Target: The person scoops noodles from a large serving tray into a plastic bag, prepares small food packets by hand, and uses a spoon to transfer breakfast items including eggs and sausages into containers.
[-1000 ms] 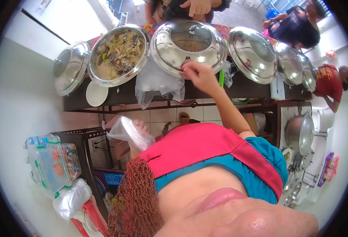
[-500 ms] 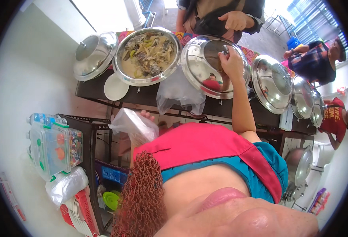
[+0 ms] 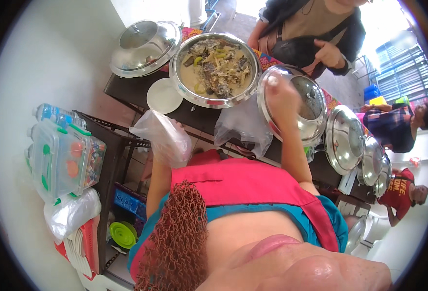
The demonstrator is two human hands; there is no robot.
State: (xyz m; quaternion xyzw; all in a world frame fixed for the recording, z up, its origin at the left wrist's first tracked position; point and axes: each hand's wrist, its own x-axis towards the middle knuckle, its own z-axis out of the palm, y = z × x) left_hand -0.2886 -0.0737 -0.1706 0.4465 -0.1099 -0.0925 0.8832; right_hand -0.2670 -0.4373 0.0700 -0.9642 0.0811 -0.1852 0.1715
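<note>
My left hand (image 3: 176,127) is wrapped in a thin clear plastic bag (image 3: 163,143) and holds it at my front. Most of its fingers are hidden by the film. My right hand (image 3: 283,99), smeared by motion, reaches over the left side of a shiny domed lid (image 3: 317,116) with a glass window; its fingers cannot be made out. Left of that lid, an uncovered round metal pan holds fish stew (image 3: 219,68) in pale sauce with green pieces. A white plate (image 3: 164,96) lies at the pan's near left, and another clear plastic bag (image 3: 243,127) hangs from the table edge.
A covered pan (image 3: 145,48) stands at the far left, and more covered pans (image 3: 344,138) line the table rightward. Across it stands a person with a dark bag (image 3: 299,54). A side shelf on my left bears clear boxes (image 3: 61,160) and water bottles (image 3: 56,114).
My view has shifted, so the table sits farther right. The right hand was on the lid's knob; now it is a blur left of the lid's window. My left hand still holds the bag.
</note>
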